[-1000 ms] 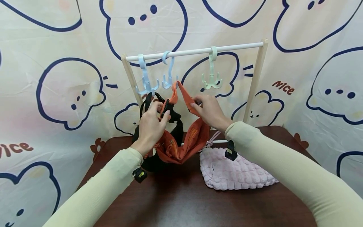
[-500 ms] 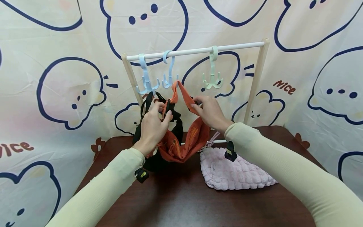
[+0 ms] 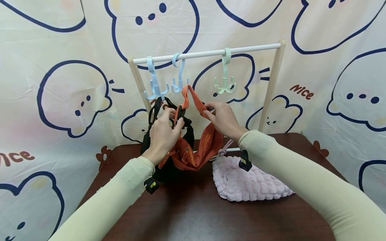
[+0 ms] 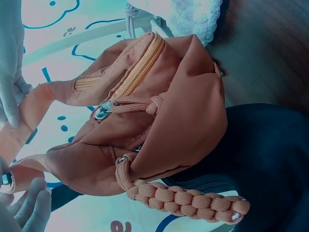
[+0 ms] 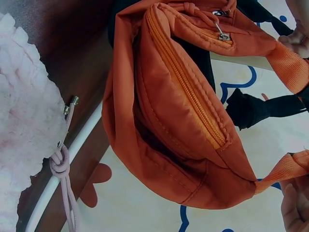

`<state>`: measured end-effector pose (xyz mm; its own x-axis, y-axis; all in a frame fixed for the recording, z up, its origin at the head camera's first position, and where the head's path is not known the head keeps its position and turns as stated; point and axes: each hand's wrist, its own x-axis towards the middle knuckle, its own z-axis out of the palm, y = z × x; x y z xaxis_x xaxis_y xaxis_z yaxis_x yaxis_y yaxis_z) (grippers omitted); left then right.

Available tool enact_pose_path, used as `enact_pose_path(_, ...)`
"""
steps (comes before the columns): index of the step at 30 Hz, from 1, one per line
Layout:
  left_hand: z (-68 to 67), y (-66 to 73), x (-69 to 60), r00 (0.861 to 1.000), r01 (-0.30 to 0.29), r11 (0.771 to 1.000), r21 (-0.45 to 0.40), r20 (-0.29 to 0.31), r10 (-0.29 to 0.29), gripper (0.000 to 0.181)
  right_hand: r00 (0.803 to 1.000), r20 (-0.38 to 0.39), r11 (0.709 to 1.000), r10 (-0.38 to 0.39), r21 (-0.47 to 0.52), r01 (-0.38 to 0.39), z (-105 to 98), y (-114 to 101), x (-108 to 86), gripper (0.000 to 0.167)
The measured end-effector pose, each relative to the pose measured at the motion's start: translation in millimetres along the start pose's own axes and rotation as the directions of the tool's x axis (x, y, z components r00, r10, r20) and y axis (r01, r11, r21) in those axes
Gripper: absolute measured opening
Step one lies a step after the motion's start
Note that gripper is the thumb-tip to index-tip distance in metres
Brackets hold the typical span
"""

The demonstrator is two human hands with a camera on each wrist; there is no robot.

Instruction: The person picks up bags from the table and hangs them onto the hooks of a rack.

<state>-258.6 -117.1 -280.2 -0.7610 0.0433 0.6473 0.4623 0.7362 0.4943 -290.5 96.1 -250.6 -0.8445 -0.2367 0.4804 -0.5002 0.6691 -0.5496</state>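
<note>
An orange waist bag (image 3: 196,150) hangs between my hands, its strap (image 3: 196,97) rising to a loop beside the second blue hook hanger (image 3: 180,80). Whether the loop is over a prong, I cannot tell. My left hand (image 3: 163,132) pinches the strap near its black buckle (image 3: 180,112). On the other side, my right hand (image 3: 223,118) pinches the strap between thumb and fingers. The left wrist view shows the bag's zips and a braided orange pull (image 4: 188,200). Behind my left hand a black bag (image 3: 166,172) hangs by its straps below the first blue hook hanger (image 3: 155,83).
A white rail (image 3: 208,54) on wooden posts carries the hangers, including a green hook hanger (image 3: 225,75) to the right. On the brown table (image 3: 211,221) lies a pink fluffy bag (image 3: 247,182) with a knotted cord (image 5: 60,162). A printed cloth (image 3: 331,117) stands behind.
The orange bag has risen slightly, and its braided pull now shows beside my left hand. My left hand has shifted a little to the right; my right hand has barely moved.
</note>
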Motion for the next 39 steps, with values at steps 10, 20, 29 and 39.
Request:
enact_pose_path(10,1.0,0.1,-0.3,1.0,0.002,1.0,0.015,0.002,-0.002,0.028,1.0,0.003,1.0,0.002,-0.01,-0.002,-0.2,1.2,-0.5,0.023)
enact_pose_path(20,2.6,-0.3,-0.2,1.0,-0.007,1.0,0.029,-0.003,0.007,0.03,1.0,-0.006,0.999,0.007,-0.031,-0.008,-0.8,4.6,-2.7,0.027)
enact_pose_path(29,4.6,-1.0,-1.6,1.0,-0.01,1.0,0.019,-0.002,0.01,0.03,0.999,-0.035,0.999,-0.007,-0.043,0.006,0.8,8.3,-3.1,0.03)
enact_pose_path(39,5.6,-1.9,-3.3,1.0,-0.011,0.998,0.065,-0.02,0.012,0.035,1.0,-0.025,0.999,-0.001,-0.041,0.0,2.0,11.5,-3.1,0.033)
